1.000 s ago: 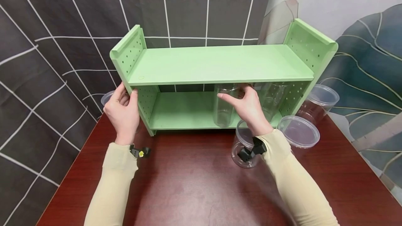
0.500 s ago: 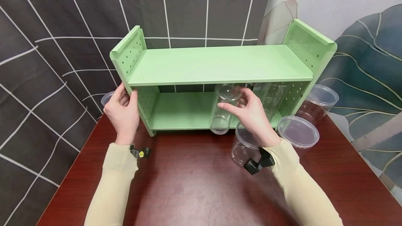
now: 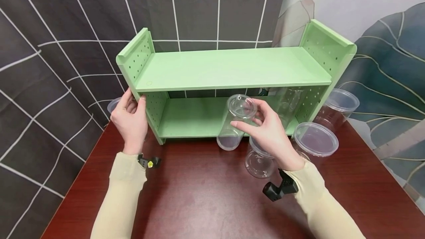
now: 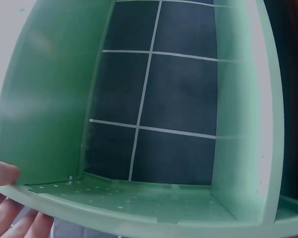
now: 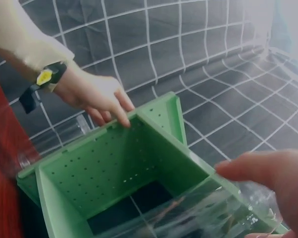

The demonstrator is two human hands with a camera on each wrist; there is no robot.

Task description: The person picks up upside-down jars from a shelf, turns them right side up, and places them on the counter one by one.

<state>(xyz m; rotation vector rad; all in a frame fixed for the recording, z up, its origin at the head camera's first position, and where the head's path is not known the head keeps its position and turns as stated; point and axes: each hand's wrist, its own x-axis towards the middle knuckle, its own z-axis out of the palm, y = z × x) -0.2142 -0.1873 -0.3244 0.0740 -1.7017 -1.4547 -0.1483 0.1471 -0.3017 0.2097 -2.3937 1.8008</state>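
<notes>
A green two-tier shelf (image 3: 229, 67) stands on the table against the tiled backdrop. My left hand (image 3: 130, 121) grips the front edge of its left side panel, thumb in front and fingers behind. In the left wrist view those fingertips (image 4: 20, 218) wrap the panel's edge. My right hand (image 3: 270, 132) holds a tall clear plastic jar (image 3: 232, 130) near its top, thumb on the near side. The jar tilts, its base out past the lower shelf's front edge. In the right wrist view the clear jar (image 5: 188, 213) shows partly, beside the thumb (image 5: 248, 166).
Another tall clear jar (image 3: 289, 102) stands at the lower shelf's right end. On the table are a short clear jar (image 3: 259, 163) below my right hand, a lidded jar (image 3: 316, 139) and a further lidded jar (image 3: 338, 102) at the right. Part of a container (image 3: 113, 104) shows behind the left panel.
My right hand has drawn the tall jar forward from the lower shelf, toward me and slightly left, and it has gone from upright to tilted. The left hand has stayed on the panel.
</notes>
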